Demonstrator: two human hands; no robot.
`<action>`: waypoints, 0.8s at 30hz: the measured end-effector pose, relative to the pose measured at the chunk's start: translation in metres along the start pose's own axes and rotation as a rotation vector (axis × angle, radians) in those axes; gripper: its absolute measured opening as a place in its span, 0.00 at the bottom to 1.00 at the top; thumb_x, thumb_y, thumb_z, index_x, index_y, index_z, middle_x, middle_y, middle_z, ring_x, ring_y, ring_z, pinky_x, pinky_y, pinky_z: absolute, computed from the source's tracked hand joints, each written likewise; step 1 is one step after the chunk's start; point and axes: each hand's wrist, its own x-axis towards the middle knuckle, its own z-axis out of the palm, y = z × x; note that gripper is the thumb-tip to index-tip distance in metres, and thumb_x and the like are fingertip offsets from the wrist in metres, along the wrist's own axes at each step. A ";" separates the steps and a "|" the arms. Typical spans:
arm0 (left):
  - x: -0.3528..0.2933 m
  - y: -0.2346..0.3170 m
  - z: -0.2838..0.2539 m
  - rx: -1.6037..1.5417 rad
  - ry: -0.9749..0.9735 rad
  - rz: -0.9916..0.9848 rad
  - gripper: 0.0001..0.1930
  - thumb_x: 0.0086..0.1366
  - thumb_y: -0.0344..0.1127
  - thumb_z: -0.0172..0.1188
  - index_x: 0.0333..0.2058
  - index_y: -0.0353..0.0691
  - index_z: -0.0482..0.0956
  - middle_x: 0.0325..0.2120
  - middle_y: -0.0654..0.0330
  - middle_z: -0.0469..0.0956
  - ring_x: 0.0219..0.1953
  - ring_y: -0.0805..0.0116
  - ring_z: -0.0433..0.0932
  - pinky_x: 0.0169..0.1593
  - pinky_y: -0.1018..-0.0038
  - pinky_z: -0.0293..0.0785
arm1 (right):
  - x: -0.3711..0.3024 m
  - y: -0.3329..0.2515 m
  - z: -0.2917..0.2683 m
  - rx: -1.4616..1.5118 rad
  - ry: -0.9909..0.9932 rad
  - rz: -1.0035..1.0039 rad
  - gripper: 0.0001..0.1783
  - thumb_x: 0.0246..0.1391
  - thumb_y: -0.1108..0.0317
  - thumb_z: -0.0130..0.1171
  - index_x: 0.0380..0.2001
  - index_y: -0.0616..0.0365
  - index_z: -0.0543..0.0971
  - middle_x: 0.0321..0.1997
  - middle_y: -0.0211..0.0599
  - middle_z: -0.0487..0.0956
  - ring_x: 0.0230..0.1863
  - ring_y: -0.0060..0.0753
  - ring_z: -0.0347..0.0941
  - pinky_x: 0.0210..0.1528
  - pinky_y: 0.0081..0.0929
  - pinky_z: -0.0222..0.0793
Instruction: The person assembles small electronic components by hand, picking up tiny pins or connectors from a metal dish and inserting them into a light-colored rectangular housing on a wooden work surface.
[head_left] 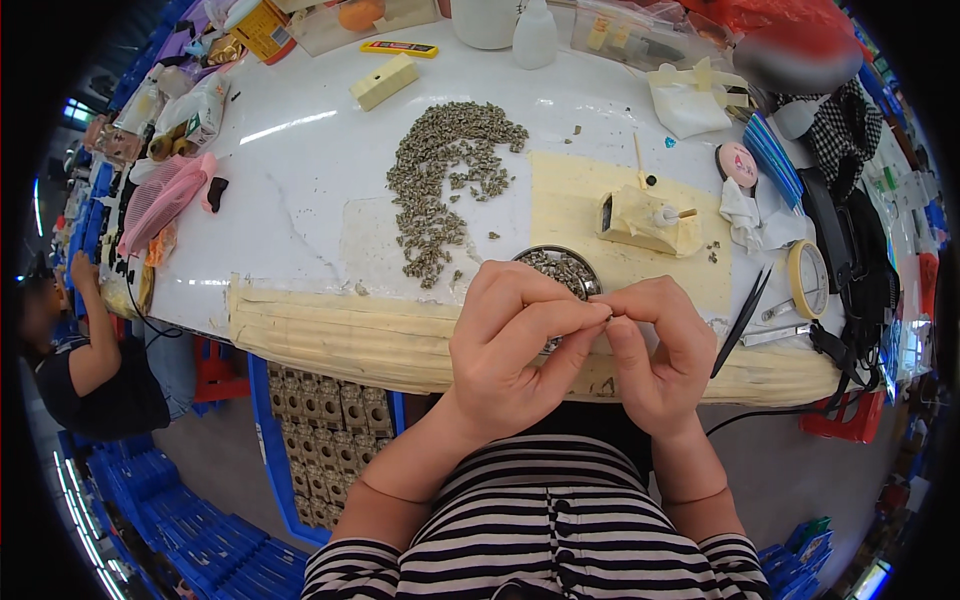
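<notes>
Tiny dark part (610, 318) right at the fingertips, btwn L hand (522, 338) and R hand (662, 345), no clear nearer side, long axis too small to call. L grip's pinched on it, R thumb + index slightly apart, can't tell if they hold too; round tin (594, 268) just beyond, a bit left.

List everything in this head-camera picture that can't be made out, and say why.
All in the head view:
- Tiny piece at the fingertips of the left hand and right hand: too small and partly covered; shape unclear.
- Round dish: near part hidden by the left hand.
- Blue crate: far end hidden by the table edge.
- White container: top cut off by the picture's edge.
</notes>
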 end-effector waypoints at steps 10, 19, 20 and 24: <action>0.001 0.002 0.004 0.004 0.014 -0.075 0.12 0.49 0.20 0.71 0.33 0.39 0.84 0.28 0.61 0.77 0.32 0.63 0.73 0.35 0.71 0.70 | 0.001 -0.005 0.001 -0.086 0.080 -0.174 0.12 0.44 0.78 0.73 0.34 0.60 0.85 0.31 0.35 0.83 0.31 0.34 0.77 0.34 0.27 0.70; 0.001 0.003 0.001 -0.007 0.019 -0.050 0.11 0.51 0.20 0.71 0.34 0.39 0.84 0.29 0.61 0.78 0.32 0.64 0.74 0.36 0.72 0.69 | 0.000 -0.001 0.002 -0.033 0.008 -0.027 0.09 0.48 0.76 0.71 0.35 0.62 0.84 0.31 0.39 0.83 0.31 0.37 0.77 0.34 0.28 0.70; 0.001 0.003 0.002 -0.009 0.025 -0.052 0.12 0.50 0.20 0.71 0.34 0.40 0.84 0.29 0.62 0.78 0.32 0.64 0.73 0.36 0.71 0.69 | 0.000 -0.001 0.002 -0.018 -0.020 -0.011 0.08 0.48 0.76 0.70 0.35 0.62 0.84 0.31 0.39 0.83 0.31 0.37 0.76 0.34 0.28 0.70; 0.002 0.003 0.001 -0.015 0.020 -0.048 0.12 0.50 0.20 0.71 0.34 0.40 0.84 0.29 0.62 0.78 0.32 0.63 0.73 0.36 0.71 0.69 | -0.003 -0.001 0.001 0.036 0.008 0.027 0.08 0.48 0.76 0.70 0.33 0.61 0.83 0.31 0.38 0.83 0.31 0.37 0.76 0.35 0.29 0.70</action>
